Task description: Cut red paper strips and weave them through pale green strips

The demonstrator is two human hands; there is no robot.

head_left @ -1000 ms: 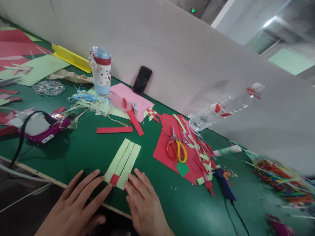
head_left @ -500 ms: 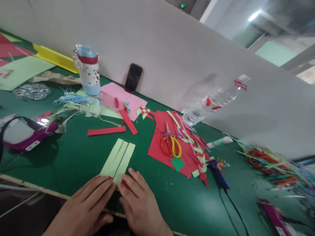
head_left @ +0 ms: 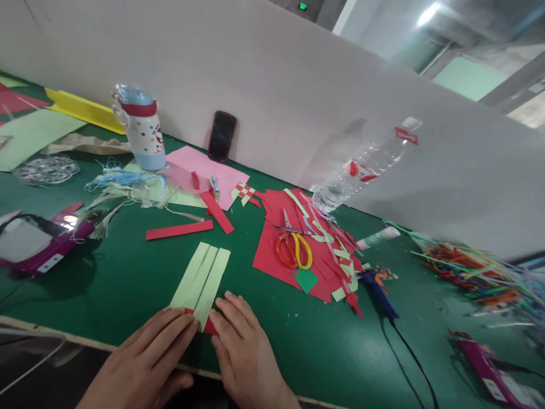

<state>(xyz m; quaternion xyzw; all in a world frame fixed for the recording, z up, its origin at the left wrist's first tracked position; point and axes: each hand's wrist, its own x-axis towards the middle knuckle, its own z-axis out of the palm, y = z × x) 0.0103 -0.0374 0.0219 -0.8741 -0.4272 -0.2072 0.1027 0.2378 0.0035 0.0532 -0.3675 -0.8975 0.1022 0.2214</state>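
Observation:
Light green paper strips [head_left: 191,278], slit lengthwise and side by side, lie on the green tabletop before me. A red paper strip [head_left: 210,326] crosses their near end, passing over one part and under another. My left hand [head_left: 147,358] lies with fingers stretched out over the near left end, pressing the paper down; its thumb is apart near the table edge. My right hand [head_left: 247,346] has its fingers extended and slightly apart, with the index finger and thumb touching the red strip's right end. My palms hide part of the strips' lower end.
Two loose red strips [head_left: 179,230] lie beyond the work. Scissors [head_left: 294,244] rest on red paper scraps to the right, near a blue glue gun [head_left: 378,292]. A bottle [head_left: 366,165], a cup [head_left: 145,128] and a phone [head_left: 222,136] stand by the wall.
My right hand has moved slightly off the green strips, so more of their near right end and the red strip show. My left hand stays on the paper. The view has shifted a little.

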